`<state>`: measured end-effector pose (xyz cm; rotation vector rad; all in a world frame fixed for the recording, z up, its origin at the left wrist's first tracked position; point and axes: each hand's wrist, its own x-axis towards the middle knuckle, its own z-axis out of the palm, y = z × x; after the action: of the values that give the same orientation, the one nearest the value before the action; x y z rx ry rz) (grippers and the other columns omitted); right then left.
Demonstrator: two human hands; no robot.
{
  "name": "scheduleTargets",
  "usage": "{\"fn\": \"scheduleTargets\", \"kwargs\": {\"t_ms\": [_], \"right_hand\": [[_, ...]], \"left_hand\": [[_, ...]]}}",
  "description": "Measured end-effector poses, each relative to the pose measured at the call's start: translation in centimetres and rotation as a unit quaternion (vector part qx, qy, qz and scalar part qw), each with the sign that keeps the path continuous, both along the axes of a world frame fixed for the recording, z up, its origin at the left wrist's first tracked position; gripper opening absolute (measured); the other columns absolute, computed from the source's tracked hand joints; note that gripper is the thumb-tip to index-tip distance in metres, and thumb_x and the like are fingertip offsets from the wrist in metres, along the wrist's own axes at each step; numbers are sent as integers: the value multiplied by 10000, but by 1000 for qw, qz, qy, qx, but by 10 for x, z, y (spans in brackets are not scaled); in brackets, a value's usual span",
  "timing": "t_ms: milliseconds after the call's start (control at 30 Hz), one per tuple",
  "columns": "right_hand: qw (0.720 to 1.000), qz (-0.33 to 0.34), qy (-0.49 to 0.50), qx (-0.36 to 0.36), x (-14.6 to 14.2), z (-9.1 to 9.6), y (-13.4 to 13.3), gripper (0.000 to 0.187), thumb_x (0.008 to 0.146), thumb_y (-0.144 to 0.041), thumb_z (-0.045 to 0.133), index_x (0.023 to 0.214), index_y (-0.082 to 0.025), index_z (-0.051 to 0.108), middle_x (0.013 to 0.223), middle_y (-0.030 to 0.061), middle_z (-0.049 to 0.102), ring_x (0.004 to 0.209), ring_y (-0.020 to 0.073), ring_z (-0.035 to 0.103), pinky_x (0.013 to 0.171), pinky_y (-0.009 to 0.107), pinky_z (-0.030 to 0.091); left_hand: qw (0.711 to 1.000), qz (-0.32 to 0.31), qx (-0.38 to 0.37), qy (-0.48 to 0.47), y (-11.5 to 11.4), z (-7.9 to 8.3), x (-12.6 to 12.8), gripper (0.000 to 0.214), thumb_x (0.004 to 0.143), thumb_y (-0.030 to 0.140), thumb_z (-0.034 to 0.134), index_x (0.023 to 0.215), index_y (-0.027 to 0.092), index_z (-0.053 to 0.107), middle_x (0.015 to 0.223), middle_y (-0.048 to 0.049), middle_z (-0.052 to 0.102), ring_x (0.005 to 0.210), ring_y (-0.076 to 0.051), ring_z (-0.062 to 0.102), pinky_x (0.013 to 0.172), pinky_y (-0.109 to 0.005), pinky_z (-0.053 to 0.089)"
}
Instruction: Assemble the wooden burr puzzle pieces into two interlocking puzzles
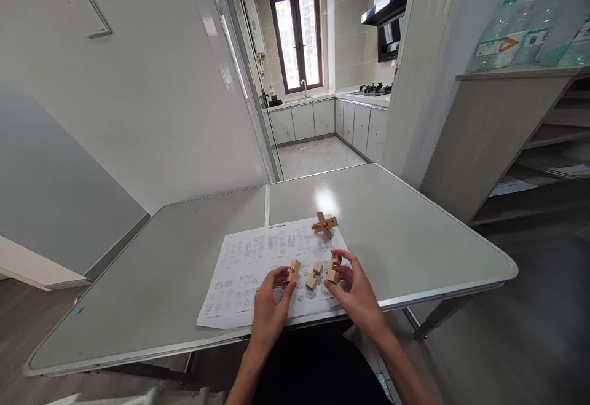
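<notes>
My left hand [273, 300] pinches a light notched wooden puzzle piece [294, 270] between thumb and fingers. In my right hand [354, 291] is another pale notched wooden puzzle piece [333, 275], gripped at its two ends by thumb and fingers. Between the hands a third notched wooden piece [311, 282] lies on the printed sheet, with a pale block end [318, 268] just beyond it; whether these two are joined I cannot tell. A reddish-brown cross-shaped wooden puzzle [325, 225] sits past my right hand at the sheet's far corner.
The printed sheet [230, 300], covered in small diagrams, lies on a grey table [415, 239] with a pale metal rim. A shelf unit [502, 122] with plastic bottles [498, 30] on top stands at the right. Beyond the table a doorway opens onto a kitchen.
</notes>
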<state>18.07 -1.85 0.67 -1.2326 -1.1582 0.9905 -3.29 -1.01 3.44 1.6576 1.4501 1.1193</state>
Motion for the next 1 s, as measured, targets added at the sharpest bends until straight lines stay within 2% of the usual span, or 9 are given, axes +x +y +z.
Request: {"fn": "scheduleTargets", "kwargs": {"t_ms": [67, 133, 233, 300, 400, 533, 733, 900, 1000], "right_hand": [[1000, 15, 12, -6, 1, 2, 0, 611, 793, -370, 762, 1345, -289, 514, 1258, 82, 655, 1074, 259, 670, 888, 390, 557], [999, 33, 32, -7, 3, 2, 0, 631, 796, -397, 780, 1354, -286, 505, 1203, 73, 683, 1037, 252, 680, 892, 391, 556], [997, 44, 63, -6, 3, 1, 0, 654, 790, -415, 798, 1357, -287, 499, 1148, 53, 703, 967, 234, 690, 881, 388, 563], [996, 38, 84, -1, 2, 1, -1, 656, 784, -418, 807, 1351, -292, 501, 1202, 56, 687, 954, 224, 691, 872, 381, 571], [994, 43, 102, -2, -3, 5, -4, 650, 787, -415, 809, 1350, -291, 510, 1204, 54, 691, 991, 227, 694, 904, 380, 564], [994, 72, 87, -7, -9, 15, -10, 634, 796, -396, 803, 1354, -271, 530, 1004, 26, 733, 1012, 240, 705, 967, 404, 538], [994, 103, 17, 27, -17, 41, -17, 612, 802, -330, 787, 1363, -297, 546, 1053, 13, 726, 982, 222, 703, 1010, 425, 531], [991, 130, 25, 23, -23, 58, -20, 568, 786, -352, 804, 1300, -292, 570, 1110, 22, 742, 1009, 236, 715, 1001, 434, 551], [992, 111, 63, 4, -27, 58, -20, 542, 774, -339, 815, 1257, -282, 575, 1178, 45, 739, 1060, 250, 720, 991, 425, 568]], "left_hand": [[993, 35, -51, -96, 2, 1, 0, 332, 900, 395, 755, 1177, 223, 688, 1230, -105, 720, 1184, -294, 666, 1065, -431, 513], [964, 60, -114, -231, 4, 6, 1, 276, 932, 322, 735, 1170, 186, 699, 1251, -116, 717, 1180, -265, 676, 1089, -391, 508], [874, 71, -210, -433, 4, 16, 3, 201, 989, 160, 635, 1167, 95, 701, 1242, -161, 717, 1132, -220, 705, 1068, -317, 539], [812, 68, -252, -521, 2, 23, 5, 222, 994, 75, 576, 1186, 48, 684, 1201, -187, 725, 1087, -210, 725, 1021, -294, 577], [770, 60, -273, -573, -1, 27, 7, 280, 1002, 30, 504, 1235, 51, 659, 1155, -178, 733, 1036, -198, 740, 962, -289, 614], [794, 27, -270, -544, -2, 21, 7, 234, 1005, 72, 519, 1132, 106, 712, 1200, -149, 705, 1026, -172, 725, 926, -247, 607], [856, -31, -239, -458, -2, 8, 6, 179, 985, 254, 638, 1088, 139, 730, 1183, -129, 687, 937, -143, 689, 902, -256, 582], [891, -80, -215, -392, -9, 14, 13, 376, 924, 477, 721, 1083, 136, 731, 1067, -125, 707, 832, -155, 651, 835, -302, 570], [905, -124, -202, -353, -14, 22, 19, 492, 947, 544, 665, 1239, 150, 694, 1167, -147, 705, 975, -213, 663, 888, -340, 545]]}}
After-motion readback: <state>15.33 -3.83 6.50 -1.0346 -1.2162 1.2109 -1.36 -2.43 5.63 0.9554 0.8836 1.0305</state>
